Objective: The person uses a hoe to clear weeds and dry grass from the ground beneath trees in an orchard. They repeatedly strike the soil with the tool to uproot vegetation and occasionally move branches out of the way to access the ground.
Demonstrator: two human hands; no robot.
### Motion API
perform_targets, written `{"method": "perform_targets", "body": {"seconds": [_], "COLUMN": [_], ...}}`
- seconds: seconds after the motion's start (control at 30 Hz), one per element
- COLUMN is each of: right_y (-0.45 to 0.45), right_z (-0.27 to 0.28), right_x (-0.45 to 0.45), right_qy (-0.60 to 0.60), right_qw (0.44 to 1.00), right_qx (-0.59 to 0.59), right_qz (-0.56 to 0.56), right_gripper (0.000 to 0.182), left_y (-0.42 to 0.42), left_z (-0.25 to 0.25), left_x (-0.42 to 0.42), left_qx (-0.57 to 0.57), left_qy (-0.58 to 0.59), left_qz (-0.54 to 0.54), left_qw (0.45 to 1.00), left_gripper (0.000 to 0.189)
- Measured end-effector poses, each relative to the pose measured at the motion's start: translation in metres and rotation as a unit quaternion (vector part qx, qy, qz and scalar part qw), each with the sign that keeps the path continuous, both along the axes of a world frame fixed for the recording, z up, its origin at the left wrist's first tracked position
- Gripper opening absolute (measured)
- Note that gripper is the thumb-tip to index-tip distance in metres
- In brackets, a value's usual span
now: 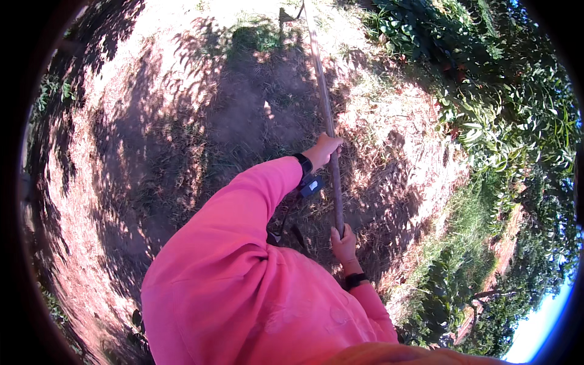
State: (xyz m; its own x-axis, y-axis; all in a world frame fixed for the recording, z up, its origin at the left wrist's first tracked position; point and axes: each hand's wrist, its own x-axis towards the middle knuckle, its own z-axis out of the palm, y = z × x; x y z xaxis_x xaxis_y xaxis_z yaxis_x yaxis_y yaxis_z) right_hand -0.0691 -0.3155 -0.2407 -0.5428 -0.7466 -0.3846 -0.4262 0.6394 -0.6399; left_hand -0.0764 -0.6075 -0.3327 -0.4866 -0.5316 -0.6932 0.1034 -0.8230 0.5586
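Observation:
Both my hands grip a long wooden pole handle (325, 102) that runs from near my body to the top edge of the view. My left hand (326, 147) holds it farther forward, with a black band (303, 163) at the wrist. My right hand (344, 245) is wrapped around the near end, above another dark wristband (356, 279). The handle's far end leaves the bright top of the picture. A dark angular shape (287, 17) shows beside it; whether it is a tool head or a shadow is unclear.
Dry, grassy ground (155, 150) lies in patchy shade and glare. Dense leafy plants (483, 114) line the right side, with a green grass strip (461, 232) below. A small dark box (311, 186) with a pale patch hangs near my left forearm, a cord below it.

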Motion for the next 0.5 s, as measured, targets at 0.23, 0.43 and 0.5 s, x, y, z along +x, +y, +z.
{"method": "perform_targets", "body": {"seconds": [0.23,0.43,0.5], "right_y": [-0.173,-0.114,-0.036], "right_z": [-0.018,-0.031,-0.040], "right_x": [-0.020,-0.001,0.011], "right_qy": [0.049,0.014,-0.076], "right_qw": [0.997,0.995,0.986], "right_qx": [-0.049,0.076,0.146], "right_qz": [0.023,0.065,0.012], "right_gripper": [0.034,0.040,0.039], "left_y": [-0.061,0.012,0.065], "left_z": [0.023,-0.065,-0.053], "left_x": [0.004,0.032,0.047], "left_qx": [-0.146,-0.027,0.030], "left_qy": [-0.034,-0.145,-0.150], "left_qz": [0.012,-0.081,-0.098], "left_qw": [0.989,0.986,0.983], "left_gripper": [0.016,0.029,0.027]}}
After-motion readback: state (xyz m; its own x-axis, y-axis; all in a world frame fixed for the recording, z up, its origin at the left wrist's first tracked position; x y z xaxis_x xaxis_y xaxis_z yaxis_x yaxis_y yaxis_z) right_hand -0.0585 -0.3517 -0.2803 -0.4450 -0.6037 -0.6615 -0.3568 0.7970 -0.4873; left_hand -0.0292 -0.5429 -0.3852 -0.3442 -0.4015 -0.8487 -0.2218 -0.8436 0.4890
